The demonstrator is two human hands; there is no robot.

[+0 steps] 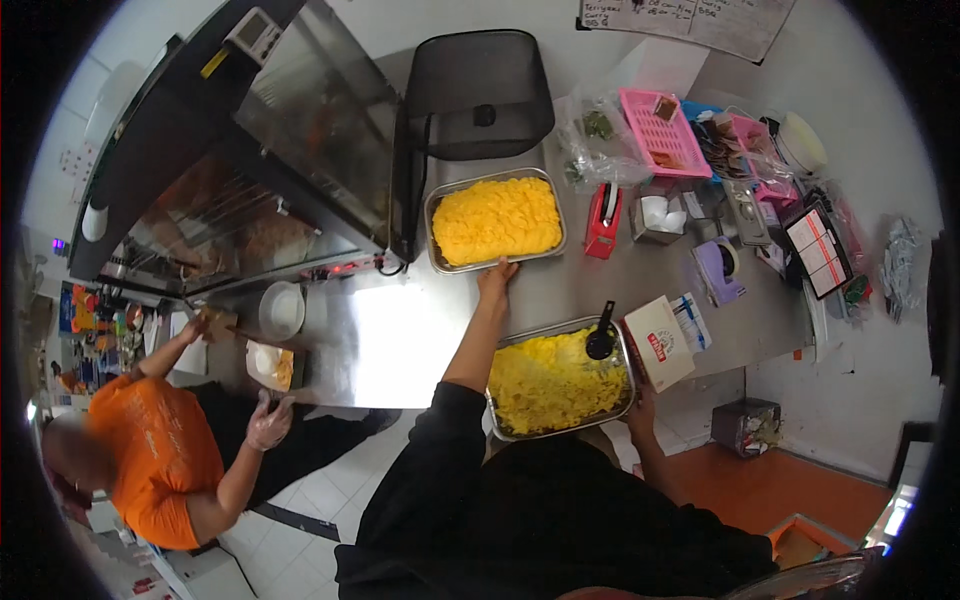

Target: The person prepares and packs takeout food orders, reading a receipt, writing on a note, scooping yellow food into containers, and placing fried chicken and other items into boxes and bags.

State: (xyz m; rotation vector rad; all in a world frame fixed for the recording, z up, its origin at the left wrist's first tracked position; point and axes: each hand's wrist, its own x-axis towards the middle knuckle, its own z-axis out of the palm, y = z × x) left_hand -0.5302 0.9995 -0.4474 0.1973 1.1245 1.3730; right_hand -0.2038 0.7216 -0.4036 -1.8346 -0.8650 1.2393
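My left hand point(498, 282) reaches forward and touches the near rim of a metal tray point(429, 238) at the back of the steel counter. Smooth yellow food, like scrambled egg, point(496, 219) fills that tray. Close to my body, my right hand point(642, 411) is at the right edge of a second metal tray point(631, 375), its fingers partly hidden, apparently gripping the rim. Crumbly, darker yellow food point(559, 386) lies in this tray, with a black scoop point(600, 343) resting at its back right. The two trays stand apart.
A glass food warmer point(322, 135) and a black lidded appliance point(480, 94) stand behind. On the right are a red tape dispenser point(603, 221), a purple tape dispenser point(716, 270), a cardboard box point(658, 343) and pink baskets point(664, 133). A co-worker in orange point(161, 450) handles a food box point(270, 365) at left.
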